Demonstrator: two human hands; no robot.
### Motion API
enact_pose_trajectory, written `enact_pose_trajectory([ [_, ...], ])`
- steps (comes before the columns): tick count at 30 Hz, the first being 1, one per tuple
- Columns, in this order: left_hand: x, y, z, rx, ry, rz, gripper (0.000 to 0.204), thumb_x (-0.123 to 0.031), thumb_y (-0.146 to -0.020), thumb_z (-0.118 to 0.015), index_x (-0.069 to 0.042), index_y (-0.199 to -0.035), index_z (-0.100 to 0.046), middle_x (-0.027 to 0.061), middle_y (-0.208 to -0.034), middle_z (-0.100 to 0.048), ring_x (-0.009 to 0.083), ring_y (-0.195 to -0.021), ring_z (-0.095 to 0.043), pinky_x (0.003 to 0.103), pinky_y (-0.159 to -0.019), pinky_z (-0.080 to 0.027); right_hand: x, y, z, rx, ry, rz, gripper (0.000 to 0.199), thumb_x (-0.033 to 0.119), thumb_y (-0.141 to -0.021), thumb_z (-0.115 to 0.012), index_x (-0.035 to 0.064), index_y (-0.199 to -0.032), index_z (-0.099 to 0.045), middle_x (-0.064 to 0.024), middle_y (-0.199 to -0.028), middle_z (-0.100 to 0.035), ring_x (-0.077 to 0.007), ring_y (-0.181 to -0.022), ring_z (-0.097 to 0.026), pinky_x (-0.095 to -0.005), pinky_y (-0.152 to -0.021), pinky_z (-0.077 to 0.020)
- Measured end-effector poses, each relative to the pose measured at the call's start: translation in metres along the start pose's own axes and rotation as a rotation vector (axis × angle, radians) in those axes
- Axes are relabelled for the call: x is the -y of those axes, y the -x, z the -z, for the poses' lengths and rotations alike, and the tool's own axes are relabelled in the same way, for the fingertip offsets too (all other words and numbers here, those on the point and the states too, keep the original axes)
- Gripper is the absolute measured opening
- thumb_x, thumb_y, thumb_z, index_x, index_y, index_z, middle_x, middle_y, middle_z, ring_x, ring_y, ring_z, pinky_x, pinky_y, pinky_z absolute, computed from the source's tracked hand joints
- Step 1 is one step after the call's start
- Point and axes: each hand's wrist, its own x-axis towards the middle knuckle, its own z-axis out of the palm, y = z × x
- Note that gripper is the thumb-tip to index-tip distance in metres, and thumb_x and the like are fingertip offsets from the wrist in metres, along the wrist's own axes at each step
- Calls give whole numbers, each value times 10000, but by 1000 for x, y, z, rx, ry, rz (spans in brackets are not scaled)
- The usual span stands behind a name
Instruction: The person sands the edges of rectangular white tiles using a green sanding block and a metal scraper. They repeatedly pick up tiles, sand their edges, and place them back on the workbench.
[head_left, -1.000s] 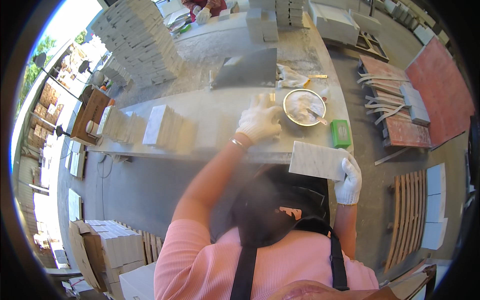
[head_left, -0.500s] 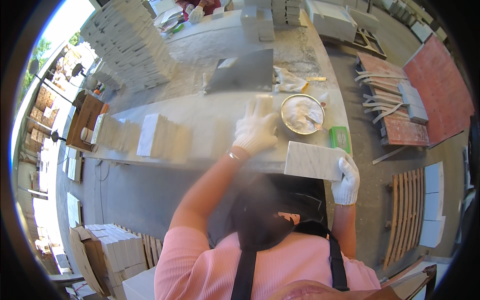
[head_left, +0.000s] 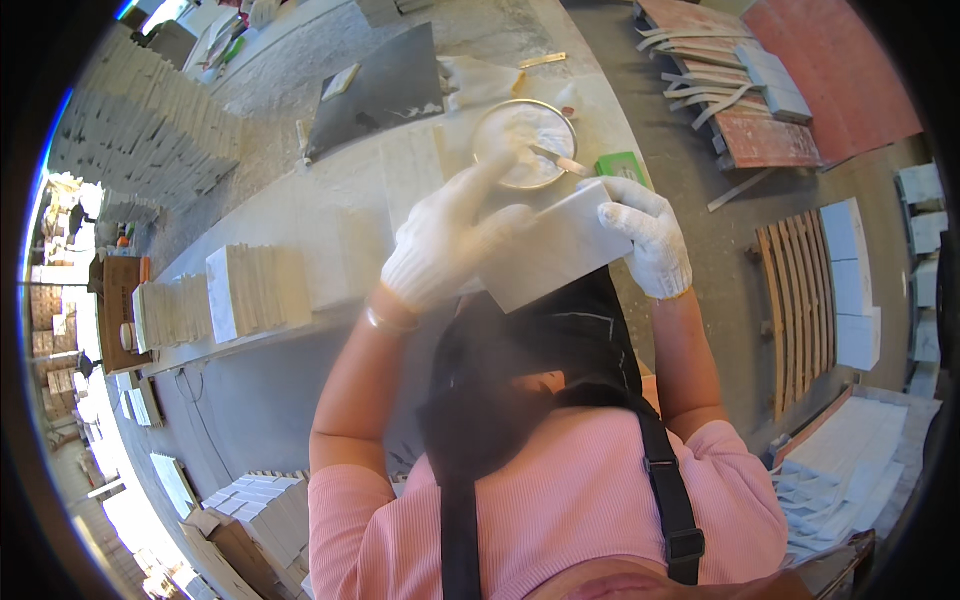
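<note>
My right hand (head_left: 646, 238), in a white knit glove, grips the right end of a pale rectangular stone tile (head_left: 568, 255). The tile is held tilted in front of my apron, at the near edge of the table. My left hand (head_left: 440, 240), gloved too, is by the tile's left side with thumb and fingers apart. Blur hides whether its thumb touches the tile. Just beyond the hands, a round metal-rimmed bowl (head_left: 573, 128) contains white paste (head_left: 540, 128). A small putty knife (head_left: 557, 159) rests in it, handle toward my right hand.
Right of the bowl lies a green box (head_left: 625, 168). Behind are a black sheet (head_left: 385, 85), a white cloth (head_left: 478, 82) and a yellow strip (head_left: 543, 60). Tile rows (head_left: 262, 290) stand on the left, with a tall stack (head_left: 140, 115) beyond. A wooden pallet (head_left: 798, 305) is at right.
My view has turned. The tile has swung from nearly level to tilted, coming closer to my left hand. My left hand has left the tabletop and moved nearer the tile.
</note>
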Motion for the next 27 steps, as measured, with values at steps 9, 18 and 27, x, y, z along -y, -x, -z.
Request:
enact_pose_trajectory([
  [9, 1, -3, -42, 289, 469, 356, 476, -337, -972, -727, 13, -1291, -684, 38, -1096, -727, 90, -981, -628, 275, -892, -520, 19, -6, -13, 3, 211, -25, 347, 191, -992, -672, -30, -1255, -713, -66, -1098, -744, -121, -996, -680, -291, -917, -533],
  [18, 26, 0, -69, 151, 576, 397, 400, -317, -993, -703, 21, -1207, -708, 7, -1009, -707, 79, -929, -600, 261, -841, -502, 26, -43, 17, -207, 730, 207, 307, 246, -996, -709, 22, -1200, -751, -73, -1072, -759, -164, -976, -704, -300, -889, -541],
  [27, 45, -3, -83, 57, 657, 518, 407, -328, -1005, -689, 19, -1217, -709, -1, -1006, -709, 67, -906, -593, 246, -810, -490, 20, -91, 15, -57, 1410, 8, 431, 466, -936, -725, 195, -1272, -725, -81, -1068, -770, -262, -939, -731, -370, -838, -560],
])
